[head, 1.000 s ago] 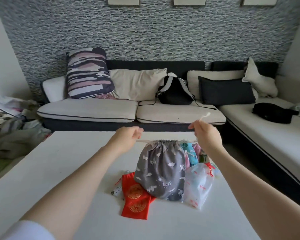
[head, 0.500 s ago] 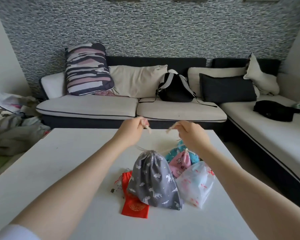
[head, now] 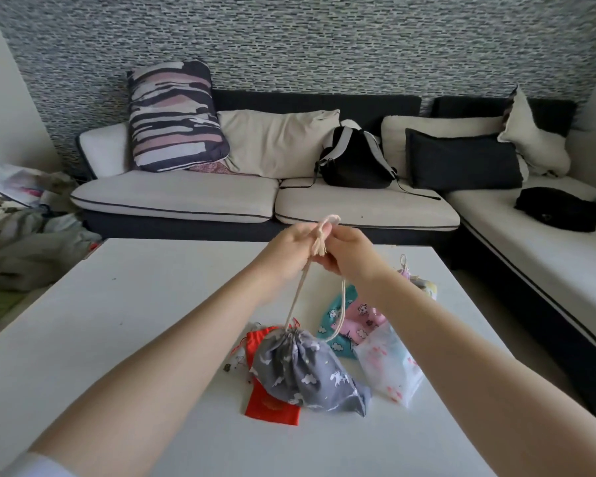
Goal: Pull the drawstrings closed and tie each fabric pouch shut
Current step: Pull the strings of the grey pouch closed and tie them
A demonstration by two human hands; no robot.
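In the head view, the grey pouch (head: 307,371) lies on the white table (head: 124,321) at lower centre of the frame, its mouth gathered tight, below both hands. Two cream drawstrings (head: 298,297) rise from it to the hands, which meet at frame centre. The left hand (head: 291,247) and right hand (head: 350,251) both curl their fingers around the cords, pinching a loop and frayed ends between them. The grey cloth is soft, printed with white clouds; beneath it lies a flat red pouch (head: 272,404).

Head view looks forward and down over table (head: 152,304) toward sofa (head: 186,197).
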